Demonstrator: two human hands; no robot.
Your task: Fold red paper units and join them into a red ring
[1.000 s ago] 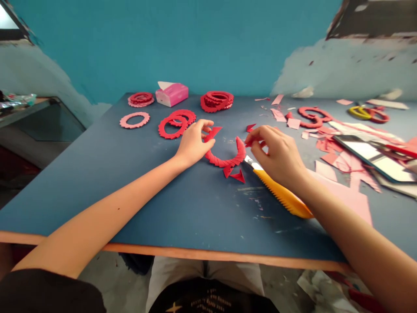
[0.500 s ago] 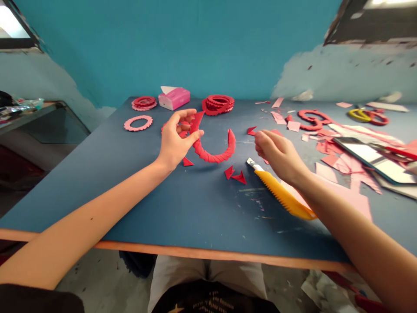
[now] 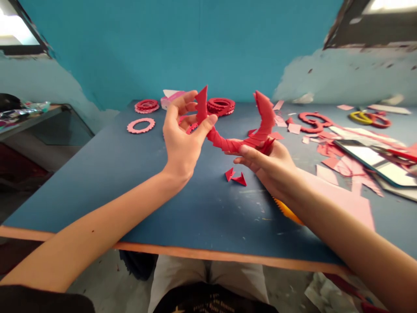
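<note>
A curved red folded-paper chain (image 3: 265, 115), an unclosed ring of overlapping pieces, is held above the table between both hands. My left hand (image 3: 182, 134) pinches its left end between thumb and fingers. My right hand (image 3: 272, 167) grips the lower right part of the curve, thumb in front. A small red folded piece (image 3: 269, 144) shows by the right fingers; whether it is held apart from the chain is unclear. Below the hands, two small red folded paper pieces (image 3: 235, 176) lie on the blue table (image 3: 202, 208). The yellow-handled cutter (image 3: 288, 211) is partly hidden under my right forearm.
Finished pink rings (image 3: 140, 125) and a stack of red rings (image 3: 221, 105) stand at the back, near a tissue pack (image 3: 171, 96). On the right are paper scraps (image 3: 350, 165), a phone (image 3: 374, 161), red linked rings (image 3: 314, 121) and yellow-handled scissors (image 3: 360, 117).
Both hands have raised the chain and brought it closer. My right hand has moved left from above the cutter and taken hold of the chain's lower right side.
</note>
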